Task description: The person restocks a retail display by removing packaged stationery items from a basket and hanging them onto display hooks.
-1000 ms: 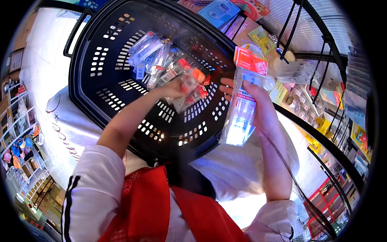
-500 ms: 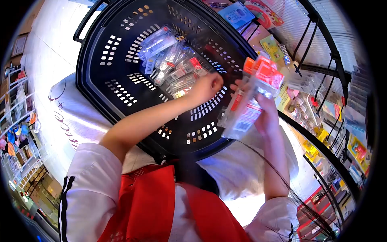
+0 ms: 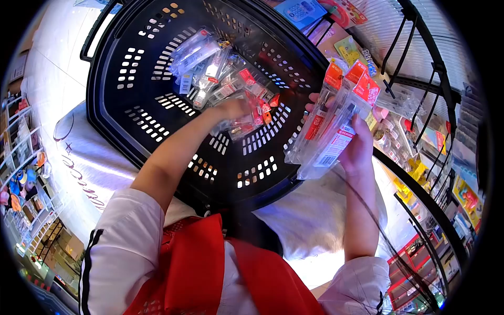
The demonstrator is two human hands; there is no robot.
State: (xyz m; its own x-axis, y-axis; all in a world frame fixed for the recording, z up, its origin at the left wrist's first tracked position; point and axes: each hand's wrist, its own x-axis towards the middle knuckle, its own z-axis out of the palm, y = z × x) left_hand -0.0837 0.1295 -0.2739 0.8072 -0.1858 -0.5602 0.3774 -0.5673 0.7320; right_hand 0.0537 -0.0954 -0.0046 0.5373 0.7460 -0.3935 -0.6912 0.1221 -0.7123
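Observation:
A black basket (image 3: 197,181) with slotted walls holds several clear plastic packets (image 3: 212,73) with red and white labels. Inside it, my left hand (image 3: 235,108) is closed on a clear packet with red and orange parts (image 3: 254,116); its fingertips are partly hidden and blurred. Over the basket's right rim, my right hand (image 3: 358,148) grips several long clear packets (image 3: 331,128) with red-orange headers. The thumb lies across their front, and fingertips show behind them.
A black rack with hooks (image 3: 438,68) stands on the right, with hanging and stacked goods. A blue package (image 3: 300,11) lies beyond the basket's rim. White cloth with lettering (image 3: 86,157) lies left of the basket. White racks (image 3: 26,136) stand at far left.
A second, then more packets have joined those in my right hand. My left hand went toward my right hand, then returned left into the basket and took hold of a packet.

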